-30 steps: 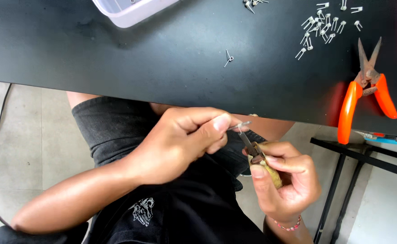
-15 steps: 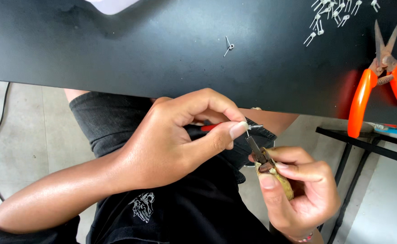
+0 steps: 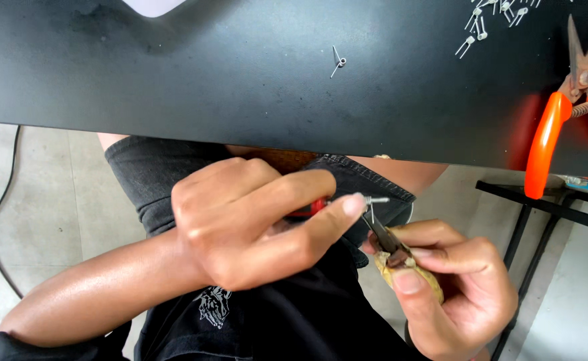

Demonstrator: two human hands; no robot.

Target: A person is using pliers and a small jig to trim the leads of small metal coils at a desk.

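My left hand [image 3: 260, 224] is closed around a red-handled tool, only a bit of red [image 3: 307, 208] showing, and its fingertips pinch a small metal spring [image 3: 376, 200]. My right hand [image 3: 454, 294] grips small pliers [image 3: 387, 242] with yellowish handles. The dark pliers tip meets the spring just below my left fingertips. Both hands work over my lap, below the front edge of the black table [image 3: 173, 73].
Orange-handled snips [image 3: 571, 100] lie at the table's right edge. A single spring [image 3: 337, 62] sits mid-table and several more springs [image 3: 488, 20] lie at the top right. A white tray corner [image 3: 153, 5] shows at the top. A black metal frame [image 3: 548, 207] stands at right.
The view has shifted so the table items sit higher and further right. My hands have closed in, with the pliers tip now at the spring held by my left fingers.
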